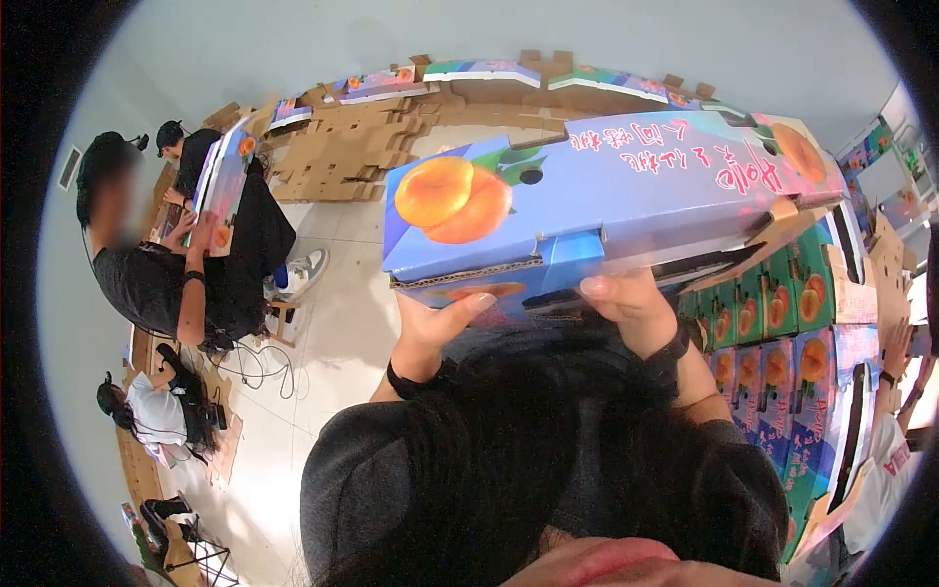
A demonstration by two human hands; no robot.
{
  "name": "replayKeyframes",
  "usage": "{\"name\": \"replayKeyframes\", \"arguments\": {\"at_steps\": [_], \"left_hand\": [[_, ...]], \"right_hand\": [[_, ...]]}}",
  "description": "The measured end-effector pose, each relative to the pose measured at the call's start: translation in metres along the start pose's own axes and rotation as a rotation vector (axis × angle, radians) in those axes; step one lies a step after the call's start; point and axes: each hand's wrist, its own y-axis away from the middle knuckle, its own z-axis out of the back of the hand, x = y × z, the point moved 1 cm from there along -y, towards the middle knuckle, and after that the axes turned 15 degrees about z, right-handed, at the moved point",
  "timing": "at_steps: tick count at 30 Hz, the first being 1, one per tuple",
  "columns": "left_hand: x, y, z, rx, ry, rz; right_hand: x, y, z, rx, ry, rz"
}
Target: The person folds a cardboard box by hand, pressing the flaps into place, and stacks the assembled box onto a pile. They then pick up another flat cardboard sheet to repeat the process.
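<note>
A long lilac and blue cardboard fruit box, printed with peaches and pink lettering, is held up in front of my chest. My left hand grips its near side toward the left end, thumb pressed on the panel and fingers hidden beneath. My right hand holds the same side farther right, its thumb at the edge of a blue flap. The other fingers are out of sight behind the cardboard. Along the left end, a corrugated edge shows in a narrow gap. Lettering on the box appears upside down to me.
Stacked peach boxes stand close on my right. Flattened brown cardboard lies ahead by the wall. On the left, a person in black handles another box; cables trail over the floor. Another person's hand is at far right.
</note>
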Motion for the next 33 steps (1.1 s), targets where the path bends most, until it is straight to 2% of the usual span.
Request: {"name": "replayKeyframes", "arguments": {"at_steps": [4,7,12,18,26,30,33], "left_hand": [[0.008,-0.007,0.004,-0.035,-0.111,-0.168],[0.004,-0.005,0.000,-0.011,-0.043,-0.055],[0.015,-0.007,0.011,0.035,-0.101,-0.135],[0.010,-0.003,0.004,0.041,-0.009,-0.037],[0.012,-0.005,0.003,0.028,-0.030,-0.078],[0.009,-0.005,0.004,-0.011,-0.066,-0.010],[0.004,-0.004,0.000,-0.048,-0.084,0.041]], "right_hand": [[-0.008,0.002,0.008,-0.036,-0.015,-0.049],[-0.001,0.000,0.001,-0.051,0.056,-0.051],[0.001,0.003,0.003,-0.020,0.055,0.002],[-0.002,0.001,0.005,0.029,0.131,0.056],[-0.003,0.003,0.003,0.023,0.150,0.076],[-0.008,0.003,0.003,0.026,0.212,0.128],[-0.006,0.002,0.002,-0.008,0.200,0.087]]}}
